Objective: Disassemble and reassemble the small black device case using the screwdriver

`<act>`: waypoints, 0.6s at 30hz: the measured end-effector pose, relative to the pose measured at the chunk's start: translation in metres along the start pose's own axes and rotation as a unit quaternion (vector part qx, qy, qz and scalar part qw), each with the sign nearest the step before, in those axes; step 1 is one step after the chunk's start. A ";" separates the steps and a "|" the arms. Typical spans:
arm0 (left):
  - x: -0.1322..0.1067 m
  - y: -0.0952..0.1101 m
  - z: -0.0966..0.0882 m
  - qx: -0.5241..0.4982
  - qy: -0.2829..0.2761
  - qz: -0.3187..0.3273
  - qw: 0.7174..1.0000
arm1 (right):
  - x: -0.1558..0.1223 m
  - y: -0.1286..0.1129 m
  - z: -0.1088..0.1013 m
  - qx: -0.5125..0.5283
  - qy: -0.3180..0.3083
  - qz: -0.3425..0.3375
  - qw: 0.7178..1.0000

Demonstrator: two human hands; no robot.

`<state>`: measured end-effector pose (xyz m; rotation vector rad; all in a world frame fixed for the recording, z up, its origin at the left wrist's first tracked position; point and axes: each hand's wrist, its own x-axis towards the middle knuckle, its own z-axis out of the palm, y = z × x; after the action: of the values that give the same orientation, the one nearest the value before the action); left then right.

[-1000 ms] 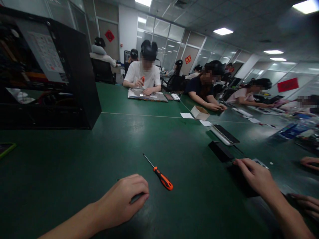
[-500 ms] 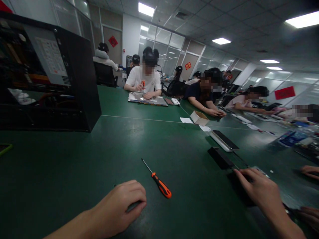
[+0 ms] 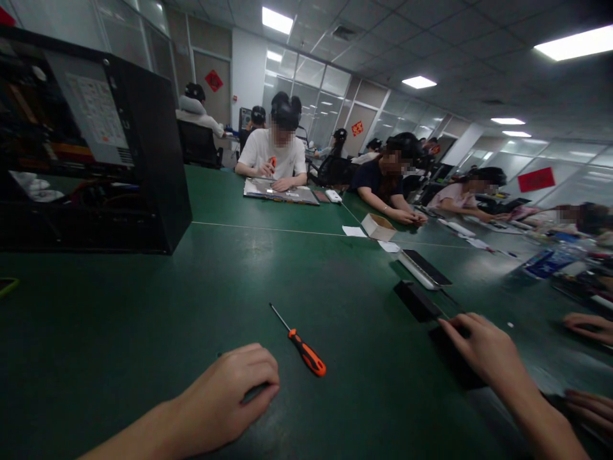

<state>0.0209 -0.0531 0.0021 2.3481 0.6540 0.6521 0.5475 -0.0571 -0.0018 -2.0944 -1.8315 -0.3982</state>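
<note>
My left hand [image 3: 230,396] rests on the green table [image 3: 143,319] with its fingers curled over a small dark object I cannot make out. An orange-handled screwdriver [image 3: 299,342] lies on the mat just right of that hand, tip pointing away. My right hand [image 3: 483,351] lies on top of a flat black device [image 3: 454,358], fingers bent over its far edge. A black block [image 3: 416,300] lies just beyond that device.
An open black computer case [image 3: 96,140] stands at the back left. A white-edged tablet [image 3: 424,268], a small cardboard box [image 3: 378,225] and paper slips lie further back. Several people work along the far and right sides; another person's hands [image 3: 587,326] are at the right edge.
Both hands stay in place; the view has shifted slightly, and my right hand sits a little lower and further left on the black device.
</note>
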 end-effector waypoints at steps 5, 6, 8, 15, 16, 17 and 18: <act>-0.001 -0.002 0.001 -0.002 0.000 0.002 1.000 | 0.024 -0.012 0.000 -0.011 0.007 0.025 1.000; -0.001 -0.002 0.001 -0.002 -0.001 0.001 1.000 | 0.031 -0.015 0.000 -0.016 -0.018 0.039 0.999; -0.002 -0.003 0.001 -0.002 -0.003 -0.005 1.000 | 0.044 -0.019 0.002 -0.021 -0.090 0.070 0.993; -0.002 -0.002 0.002 -0.001 -0.008 -0.012 1.000 | 0.072 -0.034 0.011 -0.017 -0.142 0.083 0.986; -0.002 -0.002 0.002 -0.001 -0.005 -0.007 1.000 | 0.073 -0.038 0.010 -0.009 -0.143 0.076 0.987; -0.002 -0.002 0.001 -0.003 -0.001 -0.003 1.000 | 0.073 -0.043 0.007 -0.001 -0.144 0.069 0.987; -0.002 -0.002 0.001 -0.008 0.005 0.000 1.000 | 0.072 -0.050 0.003 0.010 -0.144 0.057 0.988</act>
<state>0.0197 -0.0534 -0.0002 2.3327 0.6506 0.6667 0.5076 0.0149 0.0284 -2.3294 -1.8434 -0.0484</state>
